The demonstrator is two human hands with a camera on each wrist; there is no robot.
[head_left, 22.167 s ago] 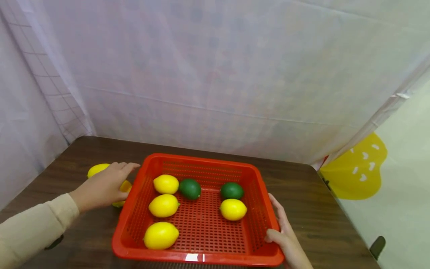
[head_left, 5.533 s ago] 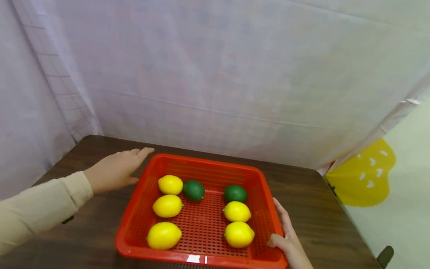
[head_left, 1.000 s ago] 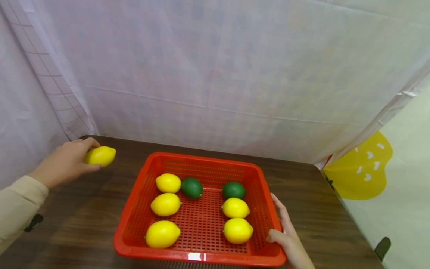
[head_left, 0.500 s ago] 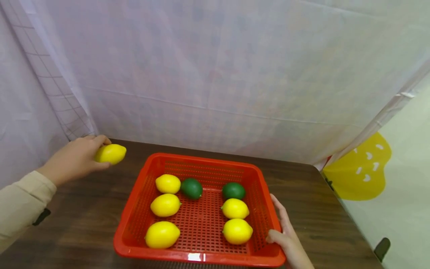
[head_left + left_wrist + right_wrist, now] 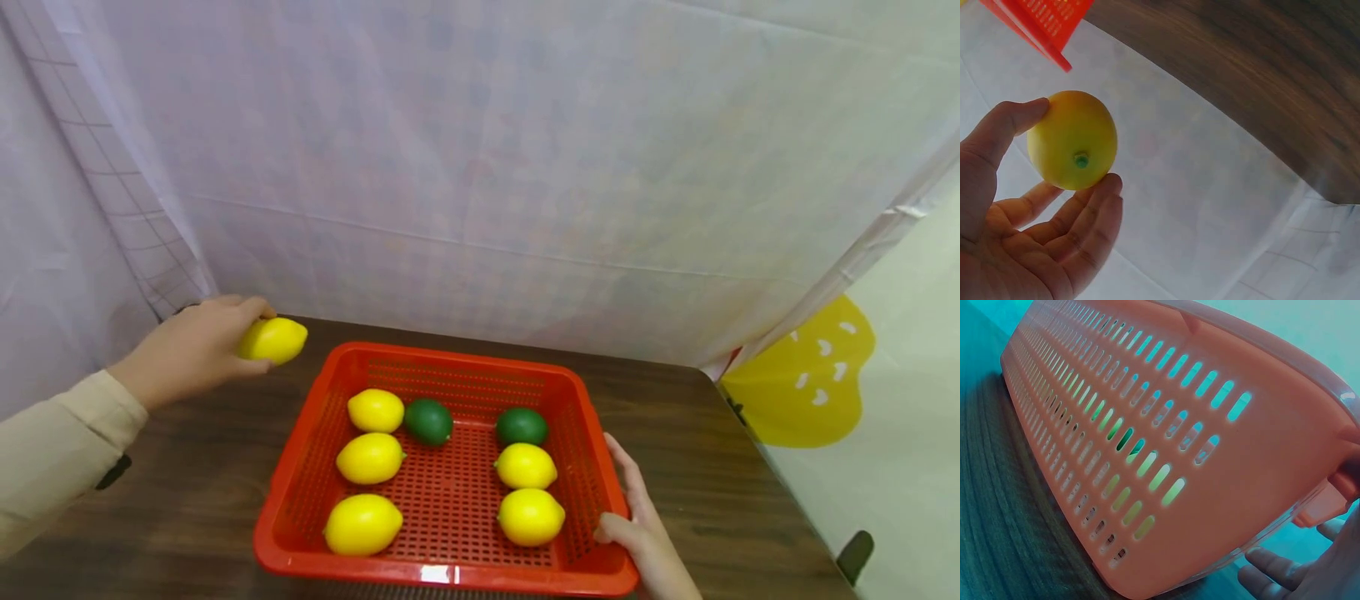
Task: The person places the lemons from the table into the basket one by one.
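Note:
A yellow lemon point(image 5: 274, 341) is held in my left hand point(image 5: 197, 346), raised over the table left of the red plastic basket point(image 5: 450, 581). In the left wrist view, the thumb is on one side of the lemon point(image 5: 1072, 140) and the fingertips on the other, its green stem end showing. My right hand point(image 5: 637, 521) grips the basket's right rim, thumb over the top and fingers outside. Inside, three lemons point(image 5: 363, 524) line the left side, with a dark green lime-like fruit point(image 5: 428, 422) beside the farthest. Another green fruit point(image 5: 522, 426) and two lemons point(image 5: 531, 517) line the right.
The basket stands on a dark wood-grain table point(image 5: 720, 500). Pale curtains point(image 5: 480, 167) hang behind the table and to its left. A yellow heart-patterned shape point(image 5: 806, 379) is beyond the right edge. The basket's slotted side wall point(image 5: 1147, 425) fills most of the right wrist view.
Over the last second my left hand has carried the lemon rightward, nearer the basket. Since the oldest frame, a second lemon has appeared on the basket's right side. The right hand keeps its place.

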